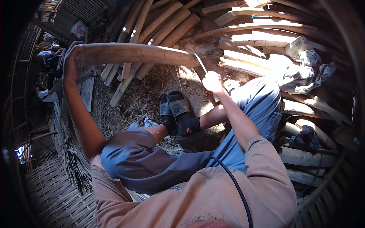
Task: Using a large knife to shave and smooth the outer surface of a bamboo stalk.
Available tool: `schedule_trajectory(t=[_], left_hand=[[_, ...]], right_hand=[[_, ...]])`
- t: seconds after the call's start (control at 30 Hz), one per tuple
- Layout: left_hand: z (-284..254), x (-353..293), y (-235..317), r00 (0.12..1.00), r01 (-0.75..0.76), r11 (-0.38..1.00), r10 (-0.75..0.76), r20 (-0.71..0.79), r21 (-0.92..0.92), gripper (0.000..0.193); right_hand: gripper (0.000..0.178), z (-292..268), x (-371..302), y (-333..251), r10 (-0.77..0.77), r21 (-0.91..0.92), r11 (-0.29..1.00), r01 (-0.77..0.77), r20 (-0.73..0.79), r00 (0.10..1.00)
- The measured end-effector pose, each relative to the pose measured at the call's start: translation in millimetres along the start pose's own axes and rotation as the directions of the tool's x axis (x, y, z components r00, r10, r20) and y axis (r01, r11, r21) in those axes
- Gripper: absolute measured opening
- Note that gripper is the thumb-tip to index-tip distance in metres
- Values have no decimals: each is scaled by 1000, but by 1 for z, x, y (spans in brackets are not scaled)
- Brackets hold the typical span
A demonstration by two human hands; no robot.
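Observation:
A long split piece of bamboo (pixel 137 53) is held up crosswise in front of me, slightly bowed. My left hand (pixel 71 57) is closed around its left end. My right hand (pixel 213 82) grips a knife (pixel 200 62), whose narrow blade points up and left and meets the bamboo's right end. Most of the knife's handle is hidden in my fist. Below the bamboo are my feet in dark socks and sandals (pixel 178 105), between my bent knees.
Bamboo poles (pixel 163 22) lie piled behind the held piece. More split bamboo (pixel 247 66) and a pale cloth (pixel 294 68) are at right, with a black plastic bag (pixel 305 138) nearer. Shavings cover the ground (pixel 133 102). Woven bamboo matting (pixel 61 190) lies at lower left; people sit at far left.

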State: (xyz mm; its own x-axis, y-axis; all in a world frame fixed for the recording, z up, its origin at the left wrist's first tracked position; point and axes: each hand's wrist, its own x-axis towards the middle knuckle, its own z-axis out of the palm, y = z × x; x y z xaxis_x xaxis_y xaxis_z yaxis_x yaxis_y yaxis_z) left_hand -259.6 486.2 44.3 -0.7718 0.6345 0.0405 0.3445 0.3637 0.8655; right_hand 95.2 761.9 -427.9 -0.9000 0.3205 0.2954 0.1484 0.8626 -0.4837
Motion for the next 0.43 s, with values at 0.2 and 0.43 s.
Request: schedule_trajectory(t=[0.2,0.43], left_hand=[[-5,-4,13,953,170,982,-142,-267,85,32],[16,0,15,963,16,969,52,-264,248,27]], right_hand=[[23,-44,36,-83,282,210,936,-284,40,958],[22,-5,-4,5,73,-221,975,-27,202,977]])
